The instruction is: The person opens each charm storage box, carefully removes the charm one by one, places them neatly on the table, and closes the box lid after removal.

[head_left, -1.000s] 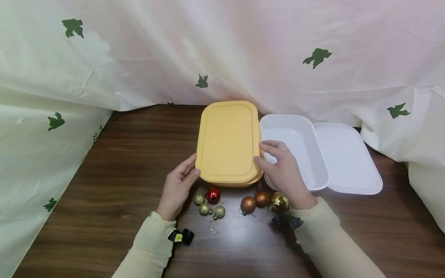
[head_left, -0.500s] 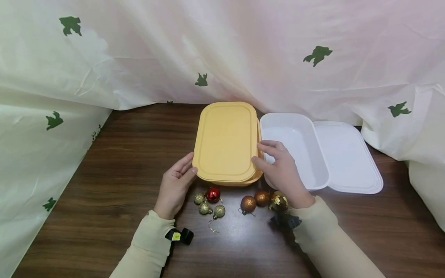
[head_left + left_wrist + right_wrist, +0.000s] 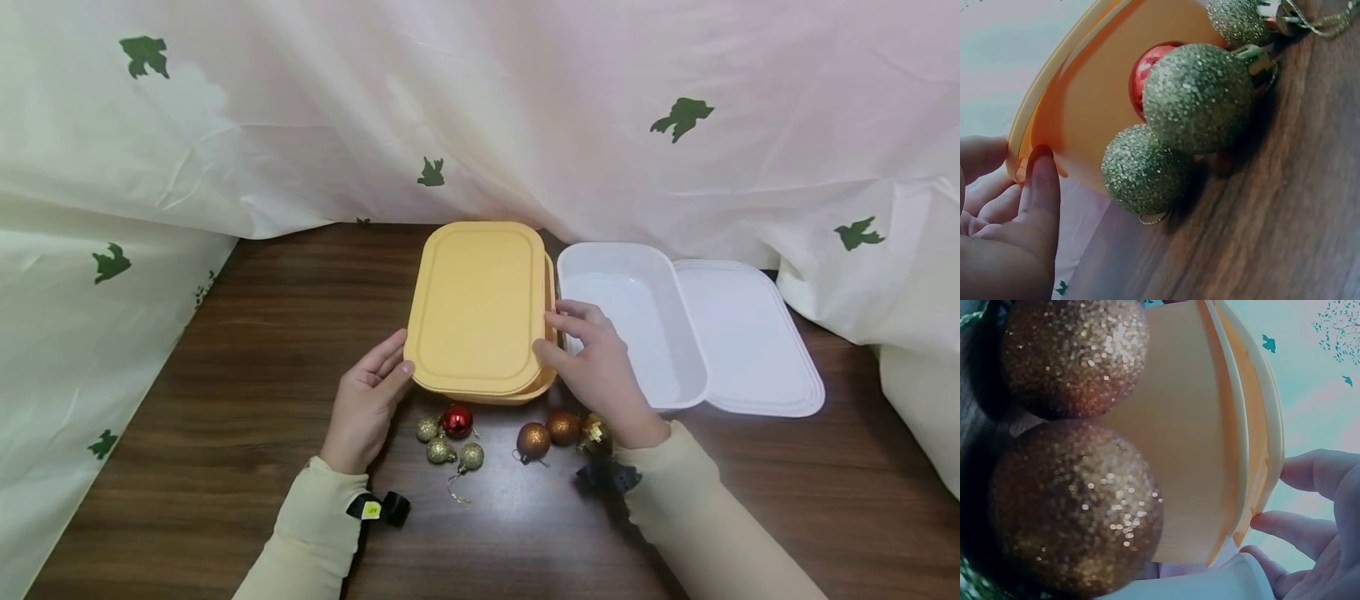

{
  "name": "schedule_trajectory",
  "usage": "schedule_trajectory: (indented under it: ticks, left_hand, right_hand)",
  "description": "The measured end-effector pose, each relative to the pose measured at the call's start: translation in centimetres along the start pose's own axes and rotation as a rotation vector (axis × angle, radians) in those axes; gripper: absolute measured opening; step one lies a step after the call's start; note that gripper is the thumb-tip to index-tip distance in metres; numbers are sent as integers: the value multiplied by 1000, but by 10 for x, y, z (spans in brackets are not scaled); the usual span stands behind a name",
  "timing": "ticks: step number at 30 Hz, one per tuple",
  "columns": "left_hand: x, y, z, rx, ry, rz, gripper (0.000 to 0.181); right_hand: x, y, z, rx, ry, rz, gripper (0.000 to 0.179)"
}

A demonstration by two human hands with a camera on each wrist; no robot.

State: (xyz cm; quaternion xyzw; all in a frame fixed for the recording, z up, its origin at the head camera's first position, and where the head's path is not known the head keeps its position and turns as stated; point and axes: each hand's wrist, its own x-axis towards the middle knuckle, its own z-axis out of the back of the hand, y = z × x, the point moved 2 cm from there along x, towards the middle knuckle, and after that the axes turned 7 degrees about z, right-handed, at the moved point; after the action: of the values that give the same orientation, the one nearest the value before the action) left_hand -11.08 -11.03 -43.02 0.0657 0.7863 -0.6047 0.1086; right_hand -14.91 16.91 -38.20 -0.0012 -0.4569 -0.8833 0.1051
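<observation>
A yellow lid (image 3: 476, 308) lies over a yellow plastic box (image 3: 551, 287), shifted to the left so that the box's right rim shows. In the right wrist view a gap runs between the lid and the box wall (image 3: 1179, 444). My left hand (image 3: 367, 408) pinches the lid's left edge near the front corner, thumb and fingers curled at it. On the opposite edge my right hand (image 3: 600, 367) holds the lid between thumb and index finger. Its other fingers reach down by the white box's rim (image 3: 1257, 569).
Beside the yellow box stands an open white box (image 3: 686, 358), its white lid (image 3: 750, 342) to the right. In front lie a red bauble (image 3: 457, 422), several small gold glitter baubles (image 3: 471, 456), two copper ones (image 3: 533, 440) and a mirrored gold one (image 3: 596, 435). A curtain (image 3: 525, 108) hangs behind.
The yellow lid has slid left over the box, uncovering more of the right rim. Both hands have moved left with it.
</observation>
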Motion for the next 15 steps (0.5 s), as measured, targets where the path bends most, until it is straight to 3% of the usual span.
schedule_trajectory:
  ticks: [8, 15]
  left_hand:
    - [0, 1, -1, 125, -9, -46, 45]
    - [-1, 3, -6, 308, 12, -93, 44]
  right_hand:
    - [-2, -2, 0, -24, -22, 21, 42]
    - [-4, -5, 4, -75, -42, 36, 40]
